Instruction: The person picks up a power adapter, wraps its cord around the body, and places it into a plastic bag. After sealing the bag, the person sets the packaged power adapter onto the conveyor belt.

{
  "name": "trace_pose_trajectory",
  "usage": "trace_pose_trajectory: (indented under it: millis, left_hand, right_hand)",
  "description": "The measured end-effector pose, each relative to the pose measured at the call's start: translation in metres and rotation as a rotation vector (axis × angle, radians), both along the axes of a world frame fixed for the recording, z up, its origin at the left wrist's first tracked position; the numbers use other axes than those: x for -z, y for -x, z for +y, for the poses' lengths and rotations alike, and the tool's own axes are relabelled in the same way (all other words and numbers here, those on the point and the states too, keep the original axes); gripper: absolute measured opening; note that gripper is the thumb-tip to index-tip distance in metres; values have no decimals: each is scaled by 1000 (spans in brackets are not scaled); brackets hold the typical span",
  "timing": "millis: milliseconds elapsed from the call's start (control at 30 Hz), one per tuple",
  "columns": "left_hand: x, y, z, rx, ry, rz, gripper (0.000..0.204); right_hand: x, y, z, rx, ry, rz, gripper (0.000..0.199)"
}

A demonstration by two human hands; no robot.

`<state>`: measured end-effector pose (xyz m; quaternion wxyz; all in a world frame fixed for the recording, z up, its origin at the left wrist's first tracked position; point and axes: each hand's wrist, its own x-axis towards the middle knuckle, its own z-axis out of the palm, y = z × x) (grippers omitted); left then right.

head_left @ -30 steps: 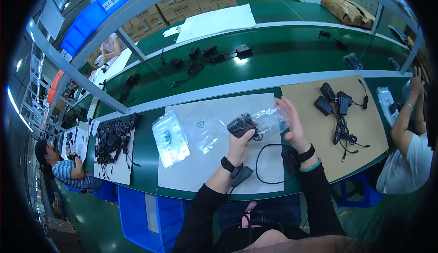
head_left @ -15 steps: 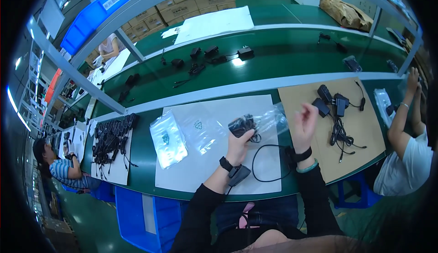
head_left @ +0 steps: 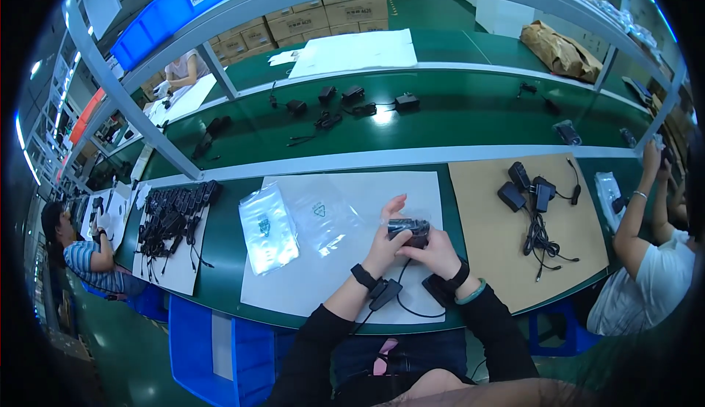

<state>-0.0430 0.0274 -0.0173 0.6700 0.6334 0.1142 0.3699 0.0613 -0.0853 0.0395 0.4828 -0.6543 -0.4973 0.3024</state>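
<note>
Over the white sheet (head_left: 294,297) in front of me, both my hands hold a black power adapter (head_left: 416,235) wrapped in a clear plastic bag. My left hand (head_left: 382,251) grips it from the left, with some fingers raised behind it. From the right, my right hand (head_left: 438,254) is closed on the same bundle, its thumb across the near side. Most of the adapter's cable is hidden by my hands and the folded film. To the left lie a stack of clear bags (head_left: 270,232) and a loose, flattened bag (head_left: 323,220).
Several black adapters with cables (head_left: 542,238) rest on brown cardboard (head_left: 477,267) at right. Another pile of adapters (head_left: 172,220) lies left. Further adapters (head_left: 352,95) sit beyond the rail (head_left: 330,159). People work on both sides; a blue bin (head_left: 198,348) stands below the table.
My right hand has come down and left from the raised position to grip the bagged adapter with my left hand. The bag's stretched-out end is now gathered close around the adapter.
</note>
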Motion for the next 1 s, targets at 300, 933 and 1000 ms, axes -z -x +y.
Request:
trace_pose_trajectory:
  millis: [300, 933, 1000]
  left_hand:
    - [-28, 4, 14, -331, 318, -101, 37]
    - [-5, 13, 15, -291, 568, 11, 9]
    - [-2, 15, 12, -298, 603, 29, 8]
  right_hand:
    - [-7, -80, 54, -139, 168, 384, 67]
    - [19, -328, 291, 108, 317, -862, 79]
    - [47, -316, 314, 66, 301, -1101, 74]
